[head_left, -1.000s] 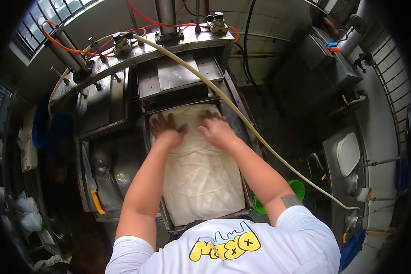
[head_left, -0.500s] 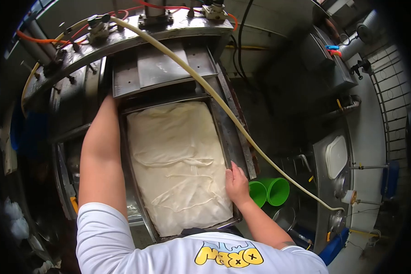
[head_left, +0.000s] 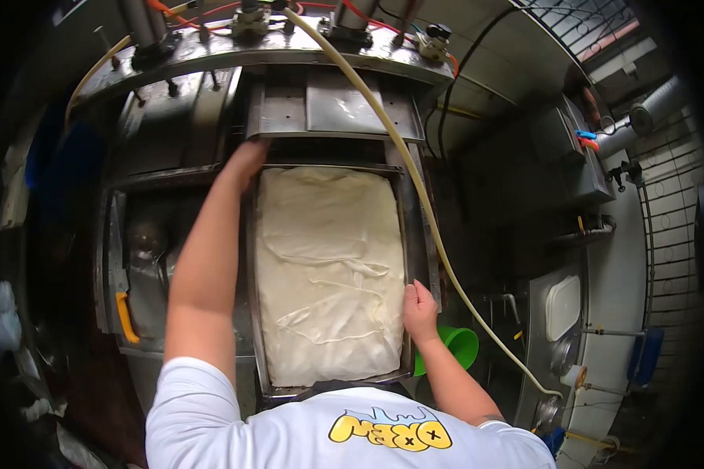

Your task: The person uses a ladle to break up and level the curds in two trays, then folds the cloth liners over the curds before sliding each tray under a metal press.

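Observation:
A rectangular metal frame (head_left: 407, 266) lies lengthwise in front of me. Filling it is a flat, pale slab wrapped in creased white cloth (head_left: 328, 227), with the cloth's folds overlapping across its middle. My right hand (head_left: 420, 311) closes on the frame's right rim, thumb raised along the side. At the far left corner of the frame, my left hand (head_left: 248, 159) reaches in beside the flat metal press plate (head_left: 281, 113). Its fingers are dark and partly hidden under the plate's edge, so their grip cannot be made out.
A press beam (head_left: 211, 59) with cylinders and hoses spans the far side. A cream hose (head_left: 414, 172) crosses on the right. Green buckets (head_left: 457, 345) stand below right. An orange-yellow handle (head_left: 127, 316) shows at left, and a white lid (head_left: 563, 307) on the right-hand counter.
The view has turned, so the frame appears straighter and further right. More of my left hand shows at the far corner. My right hand remains on the right rim.

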### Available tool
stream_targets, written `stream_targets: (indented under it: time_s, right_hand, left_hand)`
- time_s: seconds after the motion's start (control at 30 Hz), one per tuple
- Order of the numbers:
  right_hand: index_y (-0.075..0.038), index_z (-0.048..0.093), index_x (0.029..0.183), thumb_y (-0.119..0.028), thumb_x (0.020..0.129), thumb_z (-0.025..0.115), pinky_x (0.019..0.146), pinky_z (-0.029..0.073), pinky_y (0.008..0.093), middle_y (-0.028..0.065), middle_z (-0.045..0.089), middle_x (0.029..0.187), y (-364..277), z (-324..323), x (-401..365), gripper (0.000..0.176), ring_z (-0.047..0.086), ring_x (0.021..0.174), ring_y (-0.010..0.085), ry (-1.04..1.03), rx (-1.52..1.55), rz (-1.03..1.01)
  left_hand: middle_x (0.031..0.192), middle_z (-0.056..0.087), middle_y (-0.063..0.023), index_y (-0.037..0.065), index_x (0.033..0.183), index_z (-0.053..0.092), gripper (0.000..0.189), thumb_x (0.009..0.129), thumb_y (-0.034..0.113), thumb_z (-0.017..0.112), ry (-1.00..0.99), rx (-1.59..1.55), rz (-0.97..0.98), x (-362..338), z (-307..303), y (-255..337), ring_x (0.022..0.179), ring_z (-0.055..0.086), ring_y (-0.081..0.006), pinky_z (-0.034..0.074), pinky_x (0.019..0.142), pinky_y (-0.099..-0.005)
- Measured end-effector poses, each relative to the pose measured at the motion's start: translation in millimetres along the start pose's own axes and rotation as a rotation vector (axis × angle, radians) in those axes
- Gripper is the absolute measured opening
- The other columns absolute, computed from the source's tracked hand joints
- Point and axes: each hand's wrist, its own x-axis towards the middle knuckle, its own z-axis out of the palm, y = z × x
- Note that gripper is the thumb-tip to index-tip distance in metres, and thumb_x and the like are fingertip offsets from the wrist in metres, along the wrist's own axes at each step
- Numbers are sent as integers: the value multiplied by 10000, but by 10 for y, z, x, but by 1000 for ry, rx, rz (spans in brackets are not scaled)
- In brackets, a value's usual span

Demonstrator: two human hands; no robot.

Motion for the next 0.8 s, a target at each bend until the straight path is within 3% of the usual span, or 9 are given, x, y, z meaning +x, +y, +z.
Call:
stream_targets:
  time_s: [0.1, 0.13, 0.23, 0.3, 0.37, 0.53, 0.6, 0.73, 0.8]
  right_hand:
    - [48, 707, 1095, -355, 1079, 579, 830, 538, 380, 142, 733, 898, -39, -173, 162, 423, 674, 863, 212, -222, 301, 229]
    - [45, 704, 1063, -351, 1078, 576, 805, 533, 378, 132, 722, 876, -83, -149, 205, 416, 656, 830, 206, -189, 302, 198]
    - [41, 702, 1010, -342, 1071, 575, 771, 527, 382, 136, 705, 837, -138, -63, 231, 407, 640, 782, 220, -115, 289, 207]
    - [39, 703, 989, -337, 1064, 577, 761, 525, 389, 150, 699, 820, -147, 6, 292, 403, 643, 765, 239, -83, 277, 240]
    - [42, 693, 936, -316, 1072, 582, 700, 473, 326, 41, 620, 744, -95, 36, 275, 399, 527, 733, 119, -49, 253, 195]
    - [51, 676, 881, -303, 1064, 581, 678, 467, 344, 52, 607, 716, -271, -30, 450, 409, 529, 715, 128, -7, 323, 191]
    - [62, 695, 927, -325, 1039, 590, 734, 514, 446, 236, 678, 796, -344, -2, 704, 416, 665, 740, 340, 0, 317, 123]
    - [64, 681, 894, -257, 1031, 556, 770, 519, 501, 312, 685, 882, -480, 380, 1733, 371, 677, 886, 496, 81, 61, -2]
    - [50, 694, 967, -266, 1017, 581, 826, 515, 555, 331, 680, 938, -768, 591, 2208, 339, 652, 939, 537, 74, 4, 44]
  left_hand:
    - [1334, 639, -330, -72, 1390, 541, 654, 1032, 474, 570, 285, 252, 94, -1434, -32, 583, 1288, 598, -463, 489, 1035, -452]
    - [1218, 674, -337, -75, 1287, 591, 603, 1045, 475, 548, 312, 225, 164, -1680, -49, 285, 1173, 629, -506, 505, 976, -479]
    - [1001, 656, -336, -34, 978, 639, 480, 1065, 428, 540, 164, 297, -138, -2674, -4, 55, 955, 645, -481, 505, 855, -484]
    - [841, 661, -144, -38, 921, 643, 539, 1103, 450, 503, 204, -110, -223, -3026, 100, -196, 775, 568, -222, 491, 769, -386]
    - [809, 635, -66, -39, 906, 659, 565, 1112, 460, 494, 253, -171, -248, -3063, 154, -102, 776, 529, -145, 479, 744, -363]
    - [774, 632, -94, -45, 887, 678, 580, 1107, 461, 499, 350, 5, -163, -2848, 182, -50, 747, 528, -182, 479, 745, -379]
    - [777, 653, -130, -56, 887, 685, 588, 1104, 458, 501, 386, 19, -159, -2647, 161, 69, 741, 555, -216, 485, 756, -397]
    - [988, 682, -357, -102, 936, 694, 604, 1070, 446, 480, 423, 218, -49, -1716, 148, 396, 963, 643, -546, 498, 854, -543]
    - [1025, 690, -355, -74, 952, 721, 534, 1067, 371, 448, 386, 521, -27, -1022, 141, 301, 1050, 646, -552, 524, 915, -571]
